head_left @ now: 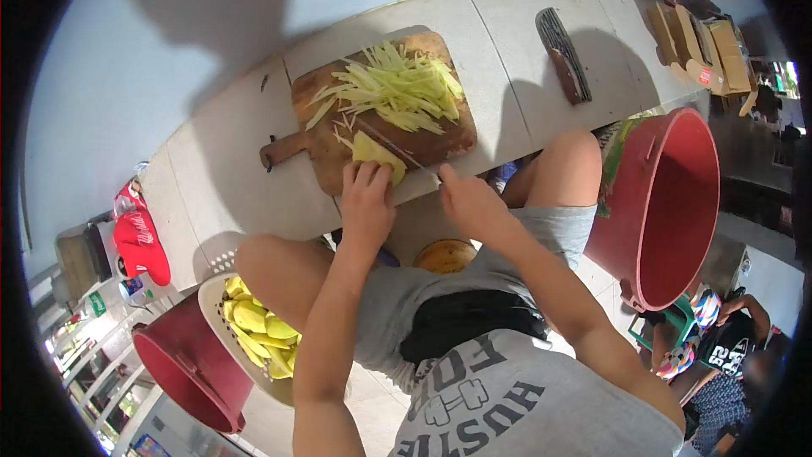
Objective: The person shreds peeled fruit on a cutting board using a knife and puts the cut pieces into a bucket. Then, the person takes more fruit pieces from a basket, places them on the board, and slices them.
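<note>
My left hand (368, 199) is closed, its fingertips pressing a pale yellow-green fruit slice (372, 152) onto the wooden cutting board (326, 156). The slice looks like green mango, though I cannot be sure. My right hand (475, 207) grips a knife (414, 161) at the board's near edge; most of its handle is hidden in the fist. The blade slants across the board, right beside the slice. Beyond the blade lies a heap of thin pale green strips (393, 89), with a few loose strips by the slice.
On the tiled counter (474, 59) lies a brown-handled tool with a dark ridged blade (562, 55). A white basket of fruit slices (262, 326) stands left of my legs, near a red tub (190, 368). Another red tub (668, 203) is on the right. People sit at lower right.
</note>
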Motion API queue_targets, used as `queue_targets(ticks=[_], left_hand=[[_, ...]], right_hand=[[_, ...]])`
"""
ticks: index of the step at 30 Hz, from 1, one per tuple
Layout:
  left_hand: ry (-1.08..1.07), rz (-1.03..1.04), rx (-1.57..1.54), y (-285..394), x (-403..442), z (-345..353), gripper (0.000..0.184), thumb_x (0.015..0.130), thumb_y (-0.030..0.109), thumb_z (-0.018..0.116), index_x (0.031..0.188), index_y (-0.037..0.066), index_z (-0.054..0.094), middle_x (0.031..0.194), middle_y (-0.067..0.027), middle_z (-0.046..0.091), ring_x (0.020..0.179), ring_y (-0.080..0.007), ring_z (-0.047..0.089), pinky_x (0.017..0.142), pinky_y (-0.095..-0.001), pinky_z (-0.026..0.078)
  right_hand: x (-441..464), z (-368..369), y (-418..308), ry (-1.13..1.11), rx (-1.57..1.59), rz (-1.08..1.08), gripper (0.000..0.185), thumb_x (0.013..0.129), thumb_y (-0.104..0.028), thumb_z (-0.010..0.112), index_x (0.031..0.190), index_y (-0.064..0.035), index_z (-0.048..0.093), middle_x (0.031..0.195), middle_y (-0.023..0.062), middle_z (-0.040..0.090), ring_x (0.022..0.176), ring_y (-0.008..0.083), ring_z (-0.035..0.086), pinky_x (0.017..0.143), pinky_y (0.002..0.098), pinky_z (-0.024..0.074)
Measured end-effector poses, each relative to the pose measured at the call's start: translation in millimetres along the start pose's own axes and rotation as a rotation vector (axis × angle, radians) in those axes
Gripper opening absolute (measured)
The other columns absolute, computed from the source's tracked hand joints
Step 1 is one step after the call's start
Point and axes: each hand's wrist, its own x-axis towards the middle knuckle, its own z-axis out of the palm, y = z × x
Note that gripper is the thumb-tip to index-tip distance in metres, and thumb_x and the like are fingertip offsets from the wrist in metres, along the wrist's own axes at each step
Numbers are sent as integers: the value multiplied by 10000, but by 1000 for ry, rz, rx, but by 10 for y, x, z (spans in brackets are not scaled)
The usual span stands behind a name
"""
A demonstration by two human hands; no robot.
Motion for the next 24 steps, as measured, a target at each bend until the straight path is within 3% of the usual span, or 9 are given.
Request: queue_targets(ticks=[5, 8, 15, 18, 24], left_hand=[[-84, -4, 60, -4, 10, -19, 330, 753, -69, 642, 1073, 6, 667, 1102, -163, 619, 1087, -426, 535, 939, -495, 479], [-121, -9, 44, 30, 61, -46, 326, 756, -67, 644, 1073, 4, 669, 1115, -172, 617, 1101, -430, 525, 949, -500, 475], [-141, -6, 85, 17, 69, -8, 292, 772, -61, 651, 1057, 0, 656, 1111, -186, 609, 1091, -442, 516, 929, -520, 471], [-150, -13, 82, 33, 74, -33, 289, 779, -61, 652, 1063, -4, 650, 1110, -192, 606, 1094, -447, 513, 923, -522, 470], [-151, -8, 76, 52, 103, -28, 356, 778, -75, 646, 1128, -10, 643, 1127, -205, 593, 1118, -457, 503, 941, -530, 466]], right_hand=[[-159, -13, -317, -98, -304, 57, 269, 945, -130, 536, 1185, -42, 454, 848, 224, 676, 732, 403, 706, 644, 512, 578], [-177, -56, -361, -114, -238, 47, 254, 945, -104, 524, 1179, -29, 460, 830, 235, 660, 729, 446, 693, 617, 540, 567], [-131, -104, -409, -138, -244, 114, 278, 919, -101, 542, 1174, -27, 457, 826, 228, 664, 744, 434, 702, 611, 526, 572], [-108, -127, -429, -190, -269, 126, 211, 938, -103, 523, 1133, -33, 479, 838, 194, 681, 768, 370, 720, 631, 479, 582], [64, -27, -273, -259, -147, 158, 246, 933, -111, 533, 1150, -26, 452, 824, 242, 668, 770, 433, 698, 630, 524, 558]])
